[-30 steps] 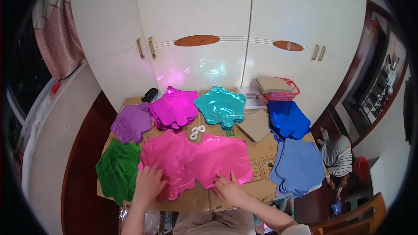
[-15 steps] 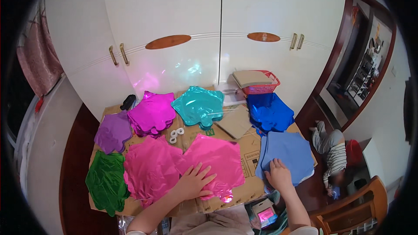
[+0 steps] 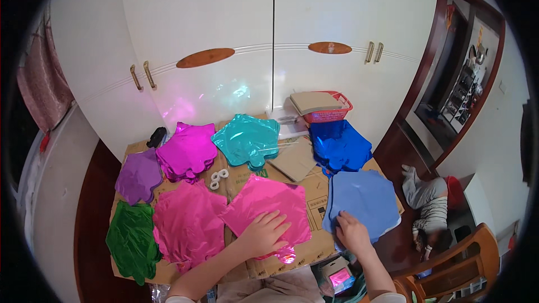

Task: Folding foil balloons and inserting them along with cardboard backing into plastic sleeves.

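Note:
My left hand (image 3: pixel 266 232) lies open, fingers spread, on a stack of shiny pink foil balloons (image 3: pixel 272 196), flat and uninflated, with a rounded tab near the front edge. At the right, my right hand (image 3: pixel 352 231) is on a pale blue foil balloon stack (image 3: pixel 373 199). Its fingers are bent and drawn together at the stack's left edge, seemingly gripping the top balloon there; the fingertips are partly hidden. Another, more crumpled pink foil stack (image 3: pixel 188 219) sits left of my left hand.
Around them lie green (image 3: pixel 132 241), purple (image 3: pixel 139 177), magenta (image 3: pixel 188 148), teal (image 3: pixel 247 137) and dark blue (image 3: pixel 341 143) foil stacks on a cardboard-covered table (image 3: pixel 314 249). White tape rolls (image 3: pixel 215 185), cardboard pieces (image 3: pixel 295 163) and a red basket (image 3: pixel 328 115) are there too. A chair (image 3: pixel 460 264) stands right; a person (image 3: pixel 432 202) is beyond.
The whole view has shifted slightly. My left hand stays flat on the pink stack. My right hand has moved a little toward the left edge of the pale blue stack, its fingers now more bent.

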Tool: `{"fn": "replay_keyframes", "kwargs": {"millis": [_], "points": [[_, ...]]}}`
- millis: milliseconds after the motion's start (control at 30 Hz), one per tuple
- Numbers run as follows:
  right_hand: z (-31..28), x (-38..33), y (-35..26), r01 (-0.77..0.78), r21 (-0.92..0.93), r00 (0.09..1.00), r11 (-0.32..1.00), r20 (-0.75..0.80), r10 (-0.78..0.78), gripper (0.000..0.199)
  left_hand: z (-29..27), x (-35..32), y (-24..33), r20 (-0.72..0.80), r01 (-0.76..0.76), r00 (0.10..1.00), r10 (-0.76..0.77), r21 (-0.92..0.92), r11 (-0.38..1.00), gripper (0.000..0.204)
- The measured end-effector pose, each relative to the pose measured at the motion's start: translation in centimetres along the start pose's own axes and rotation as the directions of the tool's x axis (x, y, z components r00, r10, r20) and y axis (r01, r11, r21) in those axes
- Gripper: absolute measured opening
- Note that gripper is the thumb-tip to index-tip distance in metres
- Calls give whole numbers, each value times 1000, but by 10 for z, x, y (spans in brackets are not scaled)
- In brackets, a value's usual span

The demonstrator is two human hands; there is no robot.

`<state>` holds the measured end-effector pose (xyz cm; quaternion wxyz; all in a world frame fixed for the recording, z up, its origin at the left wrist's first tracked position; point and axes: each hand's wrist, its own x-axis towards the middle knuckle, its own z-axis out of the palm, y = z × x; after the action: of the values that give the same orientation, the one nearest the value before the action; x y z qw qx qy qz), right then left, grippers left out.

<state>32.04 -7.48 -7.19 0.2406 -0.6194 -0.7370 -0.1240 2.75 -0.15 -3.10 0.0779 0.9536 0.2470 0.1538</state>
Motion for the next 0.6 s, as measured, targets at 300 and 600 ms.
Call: {"fn": "replay_keyframes", "kwargs": {"millis": [300,600], "points": [[-26,8,37,-500,225,835,836,-130,535,10,-2,-21,10,-40,26,999,-30,-100,995,46],[-71,133,53,-414,171,727,894,-529,438,8,-30,-65,6,-65,141,984,-167,-296,945,41]]}}
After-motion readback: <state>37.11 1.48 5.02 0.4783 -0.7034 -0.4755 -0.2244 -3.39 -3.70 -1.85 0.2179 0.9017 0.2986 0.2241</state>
